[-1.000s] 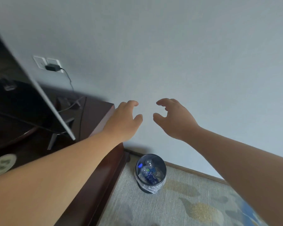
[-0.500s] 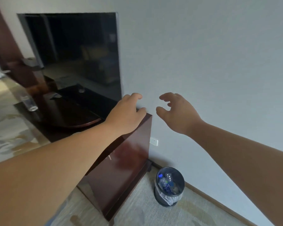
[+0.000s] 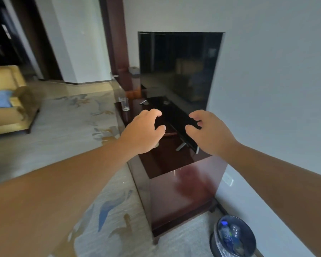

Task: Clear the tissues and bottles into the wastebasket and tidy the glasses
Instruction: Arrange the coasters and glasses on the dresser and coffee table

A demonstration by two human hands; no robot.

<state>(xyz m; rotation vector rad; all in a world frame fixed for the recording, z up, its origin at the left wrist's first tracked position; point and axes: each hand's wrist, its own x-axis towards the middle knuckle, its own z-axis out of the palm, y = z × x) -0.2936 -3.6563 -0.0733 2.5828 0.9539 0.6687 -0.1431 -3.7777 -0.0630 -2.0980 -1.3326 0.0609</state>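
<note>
Two grips hover above the glossy dark-red wooden desk [image 3: 174,164]: the left grip [image 3: 143,132] and the right grip [image 3: 209,134], each with loosely curled fingers, holding nothing. One clear cylindrical drinking glass [image 3: 125,104] stands upright at the desk's far left edge. One round dark wastebasket [image 3: 214,245], lined with crinkled plastic, sits on the carpet by the wall and holds perhaps three clear plastic bottles [image 3: 225,233].

Left hand [image 3: 143,132] and right hand [image 3: 209,134] hovering, fingers loosely curled, above dark red wooden cabinet [image 3: 182,197], clear drinking glass [image 3: 125,104] standing on it, round dark wastebasket [image 3: 248,245] holding plastic bottles [image 3: 225,233].
</note>
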